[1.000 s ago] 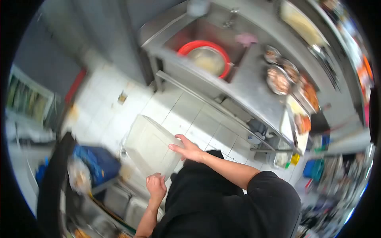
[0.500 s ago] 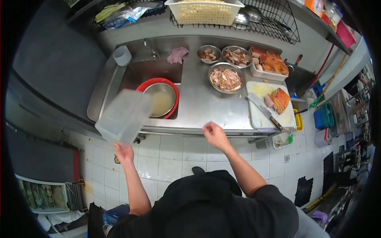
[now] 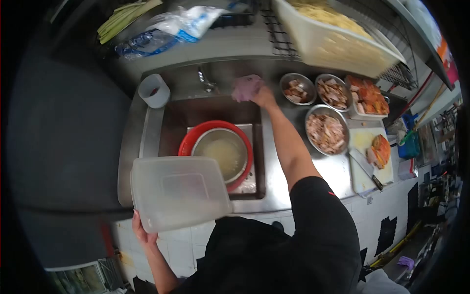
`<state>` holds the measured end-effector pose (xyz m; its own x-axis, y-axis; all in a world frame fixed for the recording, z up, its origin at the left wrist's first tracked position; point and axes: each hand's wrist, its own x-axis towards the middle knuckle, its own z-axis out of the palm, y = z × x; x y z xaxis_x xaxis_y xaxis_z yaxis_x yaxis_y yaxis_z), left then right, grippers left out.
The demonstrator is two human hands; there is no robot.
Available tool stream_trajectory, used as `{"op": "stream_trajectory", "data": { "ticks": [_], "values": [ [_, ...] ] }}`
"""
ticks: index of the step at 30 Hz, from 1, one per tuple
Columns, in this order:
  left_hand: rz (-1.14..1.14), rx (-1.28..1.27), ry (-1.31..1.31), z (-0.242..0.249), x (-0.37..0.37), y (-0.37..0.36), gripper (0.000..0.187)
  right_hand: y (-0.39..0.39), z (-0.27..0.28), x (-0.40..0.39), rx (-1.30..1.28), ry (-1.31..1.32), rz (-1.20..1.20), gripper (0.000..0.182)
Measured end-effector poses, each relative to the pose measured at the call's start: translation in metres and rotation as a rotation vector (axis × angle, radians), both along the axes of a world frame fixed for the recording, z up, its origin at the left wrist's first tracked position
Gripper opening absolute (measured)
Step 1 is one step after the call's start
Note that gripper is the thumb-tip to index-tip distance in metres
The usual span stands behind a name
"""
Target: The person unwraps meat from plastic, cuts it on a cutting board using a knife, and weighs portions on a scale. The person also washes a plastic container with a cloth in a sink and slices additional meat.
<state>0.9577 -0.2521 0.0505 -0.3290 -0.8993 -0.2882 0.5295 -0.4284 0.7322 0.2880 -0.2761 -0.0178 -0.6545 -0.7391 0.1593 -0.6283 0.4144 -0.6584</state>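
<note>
My left hand [image 3: 144,230] is closed on the lower left edge of a translucent plastic container [image 3: 178,191], held tilted in front of the sink. My right hand [image 3: 265,97] reaches across the counter and grips a pink cloth [image 3: 247,87] at the sink's back right corner; the fingers are partly hidden by the cloth. Below, in the sink [image 3: 215,105], a red basin [image 3: 188,142] holds a metal bowl [image 3: 242,164] of cloudy liquid. A faucet [image 3: 205,83] rises behind it.
To the right are metal bowls of sliced meat [image 3: 325,132], a tub of roasted meat [image 3: 369,95], and a cutting board [image 3: 362,181] with a cleaver [image 3: 364,164] and a meat piece [image 3: 379,151]. A white jug [image 3: 155,95] stands left. Overhead hangs a basket [image 3: 333,46].
My right hand has moved from the counter's front edge up to the pink cloth and taken hold of it. The container in my left hand has turned and moved right. The view has shifted.
</note>
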Motion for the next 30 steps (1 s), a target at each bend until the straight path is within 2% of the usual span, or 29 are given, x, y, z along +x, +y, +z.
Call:
{"op": "stream_trajectory", "data": {
  "ticks": [1,2,3,4,6,8,10,11,12,13,14,15,17,18,19,21,22,24,25,26,27,28,29,30],
  "values": [
    [-0.005,-0.001,0.001,0.009,-0.001,-0.028,0.04,-0.011,0.044,0.005,0.083,0.009,-0.016,0.039],
    [-0.118,-0.14,-0.085,0.018,-0.005,-0.054,0.04,-0.039,0.012,-0.014,0.08,0.015,-0.017,0.039],
    [-0.226,-0.279,-0.174,0.027,-0.008,-0.074,0.04,-0.071,-0.047,-0.039,-0.023,0.026,-0.107,0.041],
    [-0.233,-0.273,-0.193,0.041,-0.023,-0.091,0.042,-0.102,-0.078,-0.055,-0.131,0.034,-0.197,0.043],
    [-0.269,-0.279,-0.227,0.061,-0.046,-0.121,0.041,-0.128,-0.089,-0.02,0.133,0.698,-0.004,0.039],
    [-0.373,-0.283,-0.25,0.062,-0.055,-0.152,0.036,-0.157,-0.125,0.012,-0.228,0.526,0.235,0.028],
    [-0.48,-0.269,-0.239,0.062,-0.069,-0.177,0.032,-0.145,-0.071,0.071,0.012,-0.255,0.438,0.016],
    [-0.552,-0.271,-0.245,0.063,-0.077,-0.189,0.028,-0.141,-0.104,0.083,-0.099,-0.06,0.675,0.02],
    [-0.53,-0.327,-0.328,0.05,-0.075,-0.2,0.024,-0.115,-0.082,0.109,0.156,-0.157,0.64,0.03],
    [-0.644,-0.361,-0.362,0.057,-0.078,-0.205,0.022,-0.09,-0.069,0.122,0.226,-0.349,0.728,0.038],
    [-0.761,-0.41,-0.387,0.072,-0.086,-0.21,0.021,-0.06,-0.078,0.134,0.141,-0.557,0.591,0.041],
    [-0.852,-0.464,-0.388,0.08,-0.092,-0.212,0.02,-0.023,-0.058,0.153,0.025,-0.614,0.484,0.043],
    [-1.014,-0.55,-0.348,0.09,-0.101,-0.214,0.02,0.05,-0.043,0.184,-0.28,-0.95,0.22,0.036],
    [-1.039,-0.656,-0.35,0.094,-0.105,-0.213,0.024,0.088,-0.033,0.207,-0.629,-1.222,0.131,0.04],
    [-1.043,-0.757,-0.353,0.097,-0.11,-0.208,0.028,0.123,-0.007,0.235,-0.865,-1.326,0.024,0.05],
    [-1.084,-0.835,-0.316,0.101,-0.123,-0.191,0.028,0.19,0.006,0.262,-0.907,-1.605,0.154,0.06],
    [-1.082,-0.894,-0.305,0.104,-0.129,-0.179,0.028,0.211,0.001,0.273,-0.944,-1.57,0.13,0.06],
    [-1.155,-0.947,-0.3,0.092,-0.149,-0.138,0.026,0.25,-0.013,0.296,-1.038,-1.546,0.311,0.068],
    [-1.191,-0.977,-0.329,0.087,-0.158,-0.115,0.023,0.268,-0.018,0.312,-1.116,-1.552,0.272,0.064],
    [-1.219,-1.173,-0.404,0.094,-0.171,-0.077,0.026,0.294,-0.006,0.333,-1.124,-1.46,0.189,0.062],
    [-1.156,-1.501,-0.377,0.061,-0.19,-0.066,0.03,0.316,0.005,0.357,-1.127,-1.375,0.107,0.06],
    [-1.168,-1.556,-0.435,0.056,-0.201,-0.031,0.032,0.33,0.007,0.38,-1.159,-1.254,-0.051,0.056],
    [-1.165,-1.654,-0.446,0.041,-0.215,-0.003,0.032,0.349,0.006,0.401,-1.185,-1.237,-0.075,0.056],
    [-1.155,-1.749,-0.462,0.021,-0.225,0.021,0.032,0.367,0.005,0.423,-1.121,-1.205,-0.318,0.053]
  ]
}}
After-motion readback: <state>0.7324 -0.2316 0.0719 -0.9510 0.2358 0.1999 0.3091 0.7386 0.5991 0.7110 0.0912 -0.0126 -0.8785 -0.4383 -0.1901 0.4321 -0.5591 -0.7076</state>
